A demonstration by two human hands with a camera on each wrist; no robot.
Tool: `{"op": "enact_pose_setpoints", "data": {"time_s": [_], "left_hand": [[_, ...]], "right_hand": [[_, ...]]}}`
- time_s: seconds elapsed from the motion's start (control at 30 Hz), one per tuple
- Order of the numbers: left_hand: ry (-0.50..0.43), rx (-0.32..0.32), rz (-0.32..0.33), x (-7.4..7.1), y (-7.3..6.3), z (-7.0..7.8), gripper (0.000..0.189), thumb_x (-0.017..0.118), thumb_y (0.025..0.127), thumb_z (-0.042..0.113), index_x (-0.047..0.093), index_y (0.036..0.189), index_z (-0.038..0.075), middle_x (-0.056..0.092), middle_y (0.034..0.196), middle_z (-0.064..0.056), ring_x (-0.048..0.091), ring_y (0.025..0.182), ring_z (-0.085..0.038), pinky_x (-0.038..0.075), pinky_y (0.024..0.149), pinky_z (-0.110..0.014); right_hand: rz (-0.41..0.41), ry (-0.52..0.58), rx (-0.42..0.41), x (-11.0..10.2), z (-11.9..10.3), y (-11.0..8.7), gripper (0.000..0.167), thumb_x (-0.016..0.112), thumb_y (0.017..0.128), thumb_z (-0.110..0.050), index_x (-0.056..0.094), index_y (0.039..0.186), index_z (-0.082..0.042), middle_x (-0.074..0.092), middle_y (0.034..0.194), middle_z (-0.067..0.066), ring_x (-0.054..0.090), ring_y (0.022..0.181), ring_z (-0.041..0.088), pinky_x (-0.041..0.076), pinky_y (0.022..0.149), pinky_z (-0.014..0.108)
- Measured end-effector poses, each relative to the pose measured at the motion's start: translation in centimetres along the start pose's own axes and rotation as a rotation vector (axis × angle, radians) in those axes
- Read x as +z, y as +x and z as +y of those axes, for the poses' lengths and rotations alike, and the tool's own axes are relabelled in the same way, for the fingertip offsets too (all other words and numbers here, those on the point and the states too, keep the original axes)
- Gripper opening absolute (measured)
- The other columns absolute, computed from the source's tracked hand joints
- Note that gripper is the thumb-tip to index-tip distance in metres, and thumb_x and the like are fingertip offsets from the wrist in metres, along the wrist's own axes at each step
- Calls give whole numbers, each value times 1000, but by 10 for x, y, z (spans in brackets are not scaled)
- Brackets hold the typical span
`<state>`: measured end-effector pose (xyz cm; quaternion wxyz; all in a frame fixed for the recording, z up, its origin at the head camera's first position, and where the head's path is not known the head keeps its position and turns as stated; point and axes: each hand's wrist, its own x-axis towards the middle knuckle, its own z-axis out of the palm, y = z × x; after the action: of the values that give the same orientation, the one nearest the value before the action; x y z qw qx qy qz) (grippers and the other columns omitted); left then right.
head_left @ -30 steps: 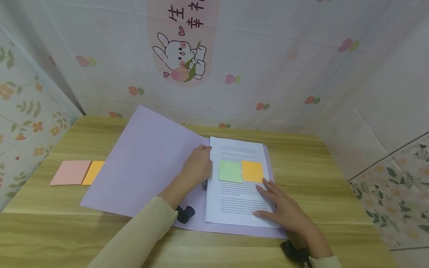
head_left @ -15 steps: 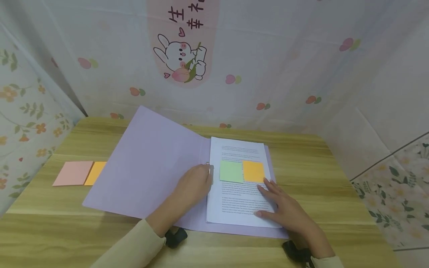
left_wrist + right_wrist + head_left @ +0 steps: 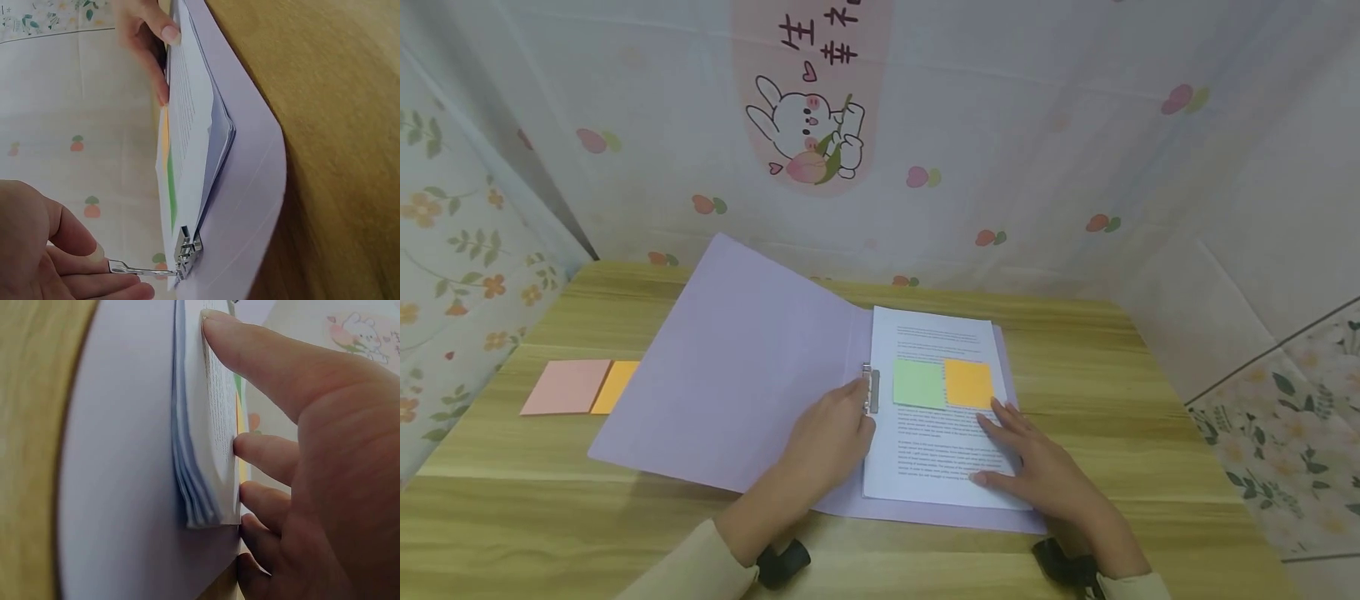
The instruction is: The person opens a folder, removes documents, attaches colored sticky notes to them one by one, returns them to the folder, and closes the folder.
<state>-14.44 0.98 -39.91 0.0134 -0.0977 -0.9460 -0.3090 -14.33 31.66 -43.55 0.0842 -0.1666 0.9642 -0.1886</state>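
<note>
A lavender folder (image 3: 752, 358) lies spread on the table, its cover leaning up to the left. A stack of printed papers (image 3: 940, 458) sits on its right side, bearing a green sticky note (image 3: 918, 384) and an orange sticky note (image 3: 967, 384). At the stack's left edge is a metal lever clip (image 3: 871, 390). My left hand (image 3: 827, 442) pinches the clip's lever (image 3: 140, 270) between thumb and fingers; in the left wrist view the lever sticks out from the clip. With fingers spread, my right hand (image 3: 1045, 471) rests on the papers' lower right edge.
To the left, a pink sticky pad (image 3: 565, 387) and an orange one (image 3: 615, 387) lie on the wooden table (image 3: 1075, 350), the orange one partly behind the folder cover. A patterned curtain (image 3: 1000, 150) hangs behind the table.
My left hand has drawn down along the papers' left edge toward me, bringing the metal clip into sight. My right hand has stayed in place on the papers.
</note>
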Motion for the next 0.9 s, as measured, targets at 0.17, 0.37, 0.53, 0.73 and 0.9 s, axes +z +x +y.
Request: {"op": "enact_pose_setpoints", "data": {"time_s": [0.17,0.37,0.53,0.73,0.9], "left_hand": [[0,6,-1,1,-3,-1,48,59,93,5,55,139,-8,60,142,-22,60,131,-32,54,102,-46],[-13,22,2,2,-4,-3,49,59,93,6,54,140,-8,58,144,-22,57,134,-33,52,106,-46],[-36,15,-7,2,-4,-5,50,57,94,7,53,142,-5,56,147,-20,55,137,-32,49,109,-46],[-25,19,-15,2,-5,-5,51,58,94,7,52,143,-6,54,149,-20,54,137,-32,50,108,-46],[13,35,-34,2,-8,-5,54,61,93,7,51,144,-6,53,150,-20,54,138,-32,50,108,-46]], "right_hand": [[-8,19,0,0,2,-1,84,71,83,-66,53,148,-17,32,166,11,27,152,43,33,113,69],[-27,39,8,-1,10,-4,79,69,83,-68,55,147,-23,32,166,6,26,154,41,30,115,68],[-37,49,13,-4,16,-6,75,68,83,-69,58,144,-25,35,165,2,27,154,39,31,115,67],[-41,65,2,-5,19,-4,68,68,85,-65,62,140,-24,40,162,0,28,154,37,33,115,66],[-38,66,-4,-5,21,-2,64,69,86,-63,66,135,-22,43,160,0,30,153,36,34,115,63]]}}
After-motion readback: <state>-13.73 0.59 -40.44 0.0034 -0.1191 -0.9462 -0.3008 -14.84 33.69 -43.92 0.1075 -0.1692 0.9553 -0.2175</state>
